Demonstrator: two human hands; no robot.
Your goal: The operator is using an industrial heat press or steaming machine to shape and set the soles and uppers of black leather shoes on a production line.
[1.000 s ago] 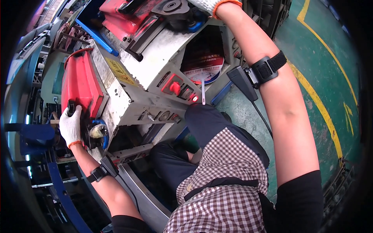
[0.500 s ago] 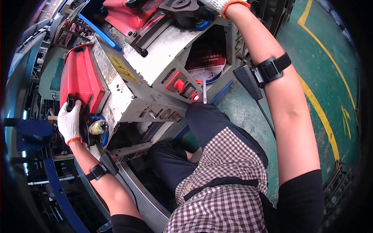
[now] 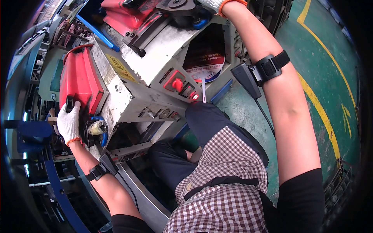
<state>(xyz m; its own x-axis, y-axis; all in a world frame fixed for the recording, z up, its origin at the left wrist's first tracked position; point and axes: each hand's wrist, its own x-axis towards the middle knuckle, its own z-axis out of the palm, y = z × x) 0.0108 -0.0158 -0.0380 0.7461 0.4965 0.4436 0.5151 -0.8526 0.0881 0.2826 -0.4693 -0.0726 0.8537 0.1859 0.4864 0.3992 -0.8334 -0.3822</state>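
Note:
My left hand (image 3: 69, 121), in a white knit glove with an orange cuff, is at the near end of a red machine cover (image 3: 81, 79). Its fingers are closed round a dark, rounded part (image 3: 70, 104) whose kind I cannot make out. Beside that hand sit a short cylinder wrapped in pale, stained material (image 3: 97, 127) and a blue curved piece (image 3: 105, 136). My right hand (image 3: 211, 4), gloved alike, reaches to the upper edge beside a dark machine head (image 3: 178, 5); its fingers are cut off from view.
The pale, worn machine body (image 3: 134, 103) stands in front of my knees. It carries a red rotary switch (image 3: 177, 84) and a lit red button (image 3: 195, 97). A round printed fan (image 3: 204, 70) sits in its opening. Green floor with yellow lines (image 3: 320, 112) lies to the right.
My right hand and forearm have shifted very slightly to the left. The left hand keeps its place on the dark part.

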